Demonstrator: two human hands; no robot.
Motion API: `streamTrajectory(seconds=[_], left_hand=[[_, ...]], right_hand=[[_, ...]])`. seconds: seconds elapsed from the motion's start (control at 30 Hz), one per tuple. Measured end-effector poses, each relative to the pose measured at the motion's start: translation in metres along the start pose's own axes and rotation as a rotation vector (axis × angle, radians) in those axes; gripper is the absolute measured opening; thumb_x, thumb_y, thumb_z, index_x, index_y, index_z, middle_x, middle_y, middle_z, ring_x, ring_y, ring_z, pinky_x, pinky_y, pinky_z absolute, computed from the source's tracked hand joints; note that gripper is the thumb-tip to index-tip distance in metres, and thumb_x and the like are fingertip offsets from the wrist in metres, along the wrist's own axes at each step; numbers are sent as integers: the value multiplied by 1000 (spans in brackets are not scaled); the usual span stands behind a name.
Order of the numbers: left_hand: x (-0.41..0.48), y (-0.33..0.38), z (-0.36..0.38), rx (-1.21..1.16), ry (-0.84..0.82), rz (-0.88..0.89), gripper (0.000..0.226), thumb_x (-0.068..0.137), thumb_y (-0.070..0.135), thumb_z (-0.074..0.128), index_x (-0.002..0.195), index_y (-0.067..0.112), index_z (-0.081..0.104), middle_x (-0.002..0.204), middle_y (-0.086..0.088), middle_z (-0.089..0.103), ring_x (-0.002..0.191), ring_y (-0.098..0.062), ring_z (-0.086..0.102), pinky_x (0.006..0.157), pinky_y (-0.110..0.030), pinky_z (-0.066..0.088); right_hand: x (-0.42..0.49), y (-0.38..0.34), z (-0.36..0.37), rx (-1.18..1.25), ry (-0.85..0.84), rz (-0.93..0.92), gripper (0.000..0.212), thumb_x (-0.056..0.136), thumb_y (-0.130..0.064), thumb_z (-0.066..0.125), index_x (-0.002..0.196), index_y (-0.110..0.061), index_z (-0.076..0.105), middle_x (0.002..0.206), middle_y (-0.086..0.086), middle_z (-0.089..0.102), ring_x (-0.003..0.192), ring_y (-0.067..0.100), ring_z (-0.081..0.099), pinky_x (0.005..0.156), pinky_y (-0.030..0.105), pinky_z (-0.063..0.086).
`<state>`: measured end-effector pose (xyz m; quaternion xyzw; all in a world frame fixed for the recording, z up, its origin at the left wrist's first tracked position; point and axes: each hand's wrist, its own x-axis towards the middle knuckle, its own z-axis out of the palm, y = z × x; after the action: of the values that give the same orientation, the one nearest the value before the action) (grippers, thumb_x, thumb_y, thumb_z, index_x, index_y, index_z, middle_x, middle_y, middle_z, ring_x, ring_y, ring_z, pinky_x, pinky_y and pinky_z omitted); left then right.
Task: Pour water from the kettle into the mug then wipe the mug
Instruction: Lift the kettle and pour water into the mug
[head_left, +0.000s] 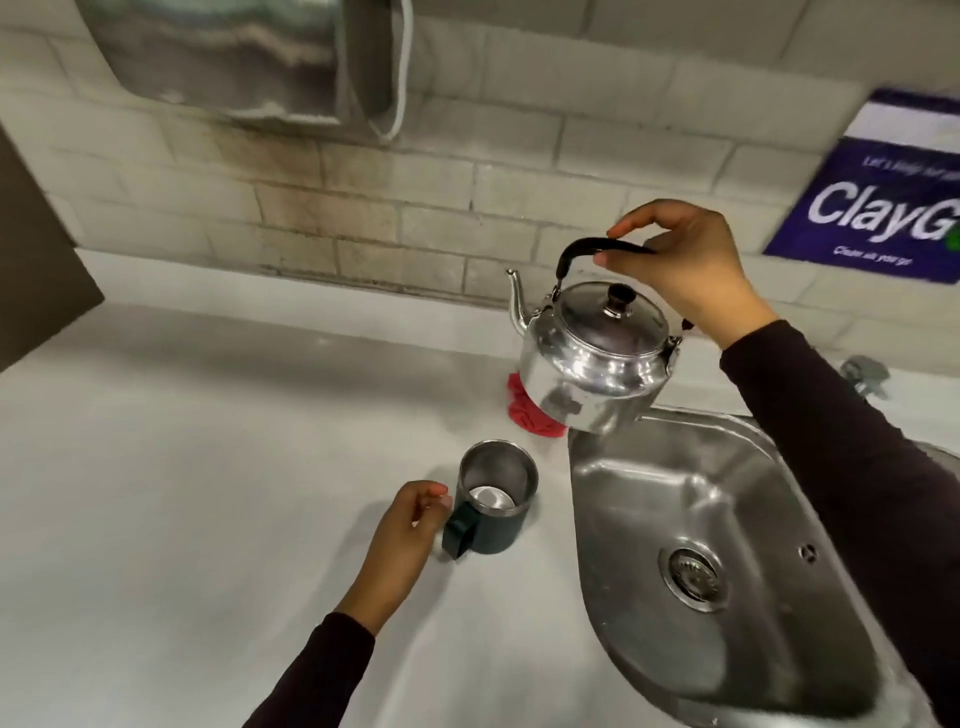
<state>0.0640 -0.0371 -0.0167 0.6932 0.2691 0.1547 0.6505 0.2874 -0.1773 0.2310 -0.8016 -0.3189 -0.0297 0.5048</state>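
Observation:
A shiny metal kettle (592, 358) with a black handle and lid knob hangs in the air above the counter's back right, spout pointing left. My right hand (685, 270) grips its handle from above. A dark mug (493, 499) with a steel inside stands upright on the white counter (208, 467), below and left of the kettle, and looks empty. My left hand (400, 540) rests at the mug's handle, fingers curled around it. A red cloth (524, 410) lies on the counter behind the mug, partly hidden by the kettle.
A steel sink (727, 519) with a drain fills the right side, its rim close to the mug. A tap part (865, 374) shows behind my right sleeve. A metal dispenser (234, 57) hangs on the brick wall, and a purple sign (883, 197) is at the right.

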Motion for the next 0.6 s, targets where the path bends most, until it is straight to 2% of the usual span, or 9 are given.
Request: streamTrajectory(seconds=[0.1, 0.17, 0.2, 0.23, 0.3, 0.33, 0.43, 0.5, 0.6], left_hand=[[7, -7, 7, 67, -95, -43, 9, 91, 27, 53, 85, 29, 58, 88, 12, 63, 77, 8, 58, 61, -6, 42], [9, -14, 11, 97, -143, -79, 16, 91, 32, 51, 80, 24, 59, 83, 10, 64, 74, 2, 59, 59, -8, 43], [10, -17, 12, 107, -172, -93, 22, 92, 34, 50, 76, 22, 60, 80, 6, 66, 73, -4, 60, 62, -10, 44], [10, -21, 14, 113, -200, -106, 29, 93, 36, 48, 71, 21, 61, 77, 2, 66, 73, -11, 60, 70, -18, 47], [10, -27, 16, 135, -241, -109, 43, 93, 43, 43, 57, 25, 59, 69, -1, 63, 70, -17, 56, 77, -34, 46], [9, -29, 17, 147, -249, -102, 46, 89, 50, 41, 53, 26, 57, 65, 0, 61, 66, -16, 54, 74, -34, 44], [9, -31, 15, 155, -263, -79, 50, 76, 65, 36, 51, 24, 50, 58, 3, 54, 58, -13, 46, 66, -30, 37], [10, -31, 14, 155, -287, -62, 51, 76, 65, 35, 51, 22, 47, 59, 0, 50, 58, -13, 43, 65, -31, 35], [11, -30, 14, 165, -297, -51, 49, 80, 61, 35, 51, 22, 44, 61, -3, 48, 60, -15, 42, 65, -31, 34]], right_hand=[[-31, 0, -24, -107, -25, 16, 19, 68, -18, 83, 81, -12, 70, 42, 1, 52, 39, 8, 37, 44, 15, 30], [-51, 1, -35, -198, -83, 20, 24, 68, -19, 83, 86, -7, 73, 50, 16, 58, 44, 17, 42, 51, 22, 38], [-61, 1, -40, -228, -116, 26, 24, 68, -20, 83, 86, -8, 74, 58, 25, 63, 48, 24, 47, 55, 28, 42], [-70, -1, -43, -240, -149, 34, 23, 67, -20, 83, 86, -9, 75, 67, 30, 67, 51, 30, 52, 59, 33, 45], [-85, -3, -45, -238, -206, 49, 20, 67, -20, 83, 84, -13, 76, 75, 29, 71, 60, 43, 62, 62, 39, 52], [-90, -3, -45, -230, -229, 59, 18, 67, -20, 83, 83, -16, 76, 76, 24, 74, 66, 44, 66, 63, 39, 55], [-99, -3, -38, -260, -297, 86, 16, 67, -19, 83, 81, -23, 77, 74, 5, 78, 67, 28, 72, 65, 34, 59], [-101, -3, -32, -324, -341, 87, 17, 66, -22, 82, 83, -23, 78, 74, 0, 77, 65, 19, 71, 69, 39, 60], [-102, -7, -21, -366, -418, 84, 18, 65, -29, 81, 82, -26, 78, 72, -2, 76, 60, 16, 69, 65, 40, 60]])
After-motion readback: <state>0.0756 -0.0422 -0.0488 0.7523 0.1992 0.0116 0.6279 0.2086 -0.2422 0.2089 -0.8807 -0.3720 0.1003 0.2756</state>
